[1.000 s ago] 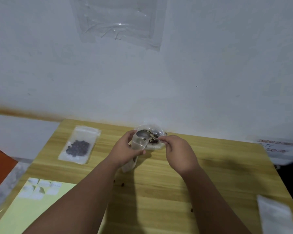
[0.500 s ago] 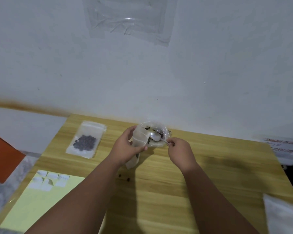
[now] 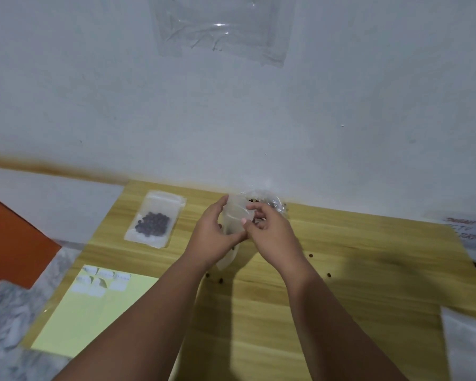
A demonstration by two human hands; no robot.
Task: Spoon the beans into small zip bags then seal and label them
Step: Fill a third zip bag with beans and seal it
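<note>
The left hand [image 3: 212,237] grips one small zip bag [image 3: 232,215] upright, mouth up, over the tabletop [image 3: 341,312]. The right hand [image 3: 272,237] curls its fingers at that mouth; what they pinch cannot be told. One bean sack [image 3: 267,198] sits just behind, nearer the right hand. One filled bag [image 3: 154,218] and one label sheet [image 3: 99,312] lie left, with four loose beans [image 3: 311,255] scattered nearby.

L hand [image 3: 212,237] & R hand [image 3: 271,235] meet, forearms converging, fingers curled, both gripping small zip bag [image 3: 232,218].
</note>
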